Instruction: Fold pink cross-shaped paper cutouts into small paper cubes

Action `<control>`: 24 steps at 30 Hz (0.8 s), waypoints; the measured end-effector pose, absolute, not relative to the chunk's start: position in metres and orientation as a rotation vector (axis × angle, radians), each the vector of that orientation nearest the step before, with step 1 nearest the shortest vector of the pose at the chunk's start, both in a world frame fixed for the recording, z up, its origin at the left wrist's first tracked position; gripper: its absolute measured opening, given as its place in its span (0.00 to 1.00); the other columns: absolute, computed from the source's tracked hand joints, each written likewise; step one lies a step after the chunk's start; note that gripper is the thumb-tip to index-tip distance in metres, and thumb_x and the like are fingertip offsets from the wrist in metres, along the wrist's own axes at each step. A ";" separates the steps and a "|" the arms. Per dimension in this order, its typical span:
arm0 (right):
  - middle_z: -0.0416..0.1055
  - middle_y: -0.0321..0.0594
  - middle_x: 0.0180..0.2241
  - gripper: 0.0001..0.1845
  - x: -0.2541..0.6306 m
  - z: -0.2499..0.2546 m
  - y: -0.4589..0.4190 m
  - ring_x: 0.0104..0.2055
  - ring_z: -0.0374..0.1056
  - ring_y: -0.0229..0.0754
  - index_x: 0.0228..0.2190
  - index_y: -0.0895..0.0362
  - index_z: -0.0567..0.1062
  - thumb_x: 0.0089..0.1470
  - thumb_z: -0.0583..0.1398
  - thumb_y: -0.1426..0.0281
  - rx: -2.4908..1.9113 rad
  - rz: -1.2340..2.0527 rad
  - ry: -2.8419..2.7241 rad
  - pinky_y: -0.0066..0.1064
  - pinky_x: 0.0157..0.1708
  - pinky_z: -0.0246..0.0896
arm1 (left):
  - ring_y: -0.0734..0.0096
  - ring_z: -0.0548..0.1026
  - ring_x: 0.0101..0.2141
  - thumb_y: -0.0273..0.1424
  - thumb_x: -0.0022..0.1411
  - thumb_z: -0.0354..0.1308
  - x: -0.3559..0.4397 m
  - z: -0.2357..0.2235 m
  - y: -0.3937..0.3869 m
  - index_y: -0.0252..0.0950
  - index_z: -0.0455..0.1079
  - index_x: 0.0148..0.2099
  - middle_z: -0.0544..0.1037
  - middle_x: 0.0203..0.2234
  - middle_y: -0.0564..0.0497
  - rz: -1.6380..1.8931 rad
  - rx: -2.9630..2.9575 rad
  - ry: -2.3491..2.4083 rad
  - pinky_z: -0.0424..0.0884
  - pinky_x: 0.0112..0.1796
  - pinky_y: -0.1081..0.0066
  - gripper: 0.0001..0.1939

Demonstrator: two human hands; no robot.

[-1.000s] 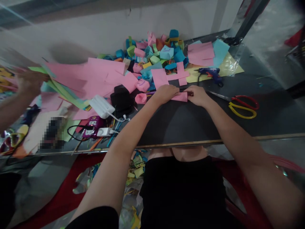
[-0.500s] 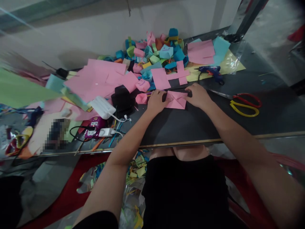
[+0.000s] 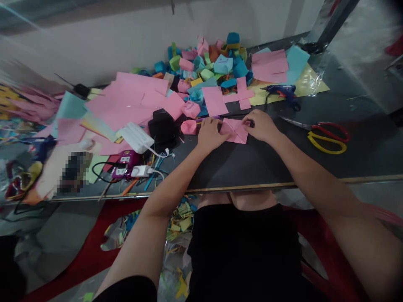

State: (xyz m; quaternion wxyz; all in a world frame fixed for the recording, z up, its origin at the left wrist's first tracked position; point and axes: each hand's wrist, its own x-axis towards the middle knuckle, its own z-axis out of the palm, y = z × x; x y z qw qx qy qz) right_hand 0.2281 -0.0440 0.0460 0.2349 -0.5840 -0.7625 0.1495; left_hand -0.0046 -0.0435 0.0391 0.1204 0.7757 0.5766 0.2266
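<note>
A square of pink paper (image 3: 236, 133) with folded flaps meeting in diagonal creases lies on the dark tabletop between my hands. My left hand (image 3: 211, 135) holds it by the left side, with the thumb on top of the paper and the fingers curled at its edge. At the upper right corner, my right hand (image 3: 260, 125) pinches a flap between thumb and fingertips. A small pink paper box (image 3: 189, 127) sits just left of my left hand. Behind the square lie a flat pink sheet (image 3: 214, 101) and a pink cross-shaped cutout (image 3: 242, 95).
Scissors (image 3: 329, 136) and a blue glue gun (image 3: 283, 91) lie to the right. Folded paper pieces (image 3: 208, 67) are heaped at the wall. Leftward are large pink sheets (image 3: 132, 100), a white power bank (image 3: 137, 137), a black object (image 3: 163, 128) and cables.
The pink paper, earlier a narrow strip under my fingers, now shows as a creased square. My left hand moved to its left side. A co-worker's hand with green paper has left the view.
</note>
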 end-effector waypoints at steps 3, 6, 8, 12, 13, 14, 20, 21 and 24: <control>0.77 0.49 0.47 0.10 0.227 0.049 -0.045 0.52 0.74 0.56 0.40 0.54 0.86 0.59 0.64 0.72 -1.610 0.409 -2.106 0.50 0.56 0.69 | 0.40 0.70 0.63 0.42 0.54 0.79 -0.003 0.032 -0.045 0.39 0.74 0.52 0.75 0.56 0.40 0.707 2.257 1.695 0.65 0.69 0.45 0.28; 0.77 0.51 0.49 0.09 0.227 0.049 -0.046 0.53 0.74 0.57 0.41 0.54 0.86 0.60 0.67 0.66 -1.584 0.411 -2.123 0.51 0.57 0.69 | 0.39 0.70 0.62 0.43 0.55 0.79 -0.005 0.023 -0.040 0.39 0.74 0.48 0.75 0.54 0.40 0.747 2.242 1.695 0.64 0.68 0.41 0.25; 0.77 0.51 0.50 0.13 0.227 0.048 -0.047 0.54 0.74 0.59 0.42 0.53 0.87 0.58 0.71 0.60 -1.545 0.420 -2.143 0.52 0.58 0.69 | 0.39 0.71 0.61 0.45 0.58 0.76 -0.009 0.017 -0.033 0.40 0.74 0.46 0.76 0.53 0.40 0.786 2.251 1.678 0.65 0.67 0.40 0.21; 0.78 0.48 0.50 0.16 0.230 0.047 -0.045 0.53 0.74 0.58 0.43 0.50 0.88 0.56 0.73 0.56 -1.462 0.451 -2.182 0.52 0.57 0.69 | 0.44 0.70 0.64 0.45 0.66 0.70 -0.023 0.017 -0.016 0.42 0.76 0.55 0.74 0.61 0.40 0.824 2.418 1.388 0.64 0.68 0.44 0.20; 0.78 0.48 0.50 0.15 0.231 0.047 -0.045 0.53 0.74 0.58 0.43 0.50 0.89 0.57 0.72 0.56 -1.444 0.460 -2.190 0.51 0.57 0.69 | 0.46 0.69 0.65 0.45 0.66 0.70 -0.025 0.019 -0.014 0.43 0.76 0.58 0.73 0.64 0.41 0.776 2.478 1.251 0.64 0.69 0.46 0.22; 0.79 0.48 0.50 0.14 0.231 0.047 -0.044 0.52 0.74 0.57 0.43 0.49 0.89 0.58 0.71 0.56 -1.428 0.464 -2.192 0.51 0.57 0.69 | 0.47 0.70 0.66 0.44 0.66 0.70 -0.027 0.021 -0.012 0.44 0.77 0.60 0.74 0.64 0.42 0.713 2.522 1.125 0.64 0.69 0.48 0.23; 0.80 0.47 0.48 0.15 0.229 0.049 -0.045 0.50 0.75 0.56 0.42 0.48 0.89 0.57 0.71 0.55 -1.343 0.500 -2.234 0.51 0.56 0.69 | 0.48 0.75 0.59 0.43 0.65 0.71 -0.023 0.035 -0.023 0.44 0.80 0.60 0.79 0.56 0.44 0.545 2.531 1.173 0.71 0.63 0.50 0.24; 0.80 0.46 0.47 0.15 0.229 0.049 -0.046 0.50 0.75 0.56 0.42 0.48 0.89 0.55 0.72 0.56 -1.333 0.516 -2.248 0.51 0.55 0.70 | 0.48 0.75 0.59 0.43 0.65 0.70 -0.022 0.036 -0.024 0.44 0.81 0.60 0.79 0.55 0.44 0.550 2.513 1.232 0.72 0.62 0.50 0.23; 0.81 0.46 0.47 0.16 0.230 0.051 -0.046 0.48 0.75 0.55 0.45 0.47 0.89 0.55 0.73 0.58 -1.331 0.556 -2.260 0.50 0.54 0.70 | 0.50 0.77 0.56 0.42 0.67 0.69 -0.025 0.038 -0.023 0.43 0.82 0.58 0.80 0.51 0.44 0.556 2.469 1.255 0.72 0.61 0.52 0.20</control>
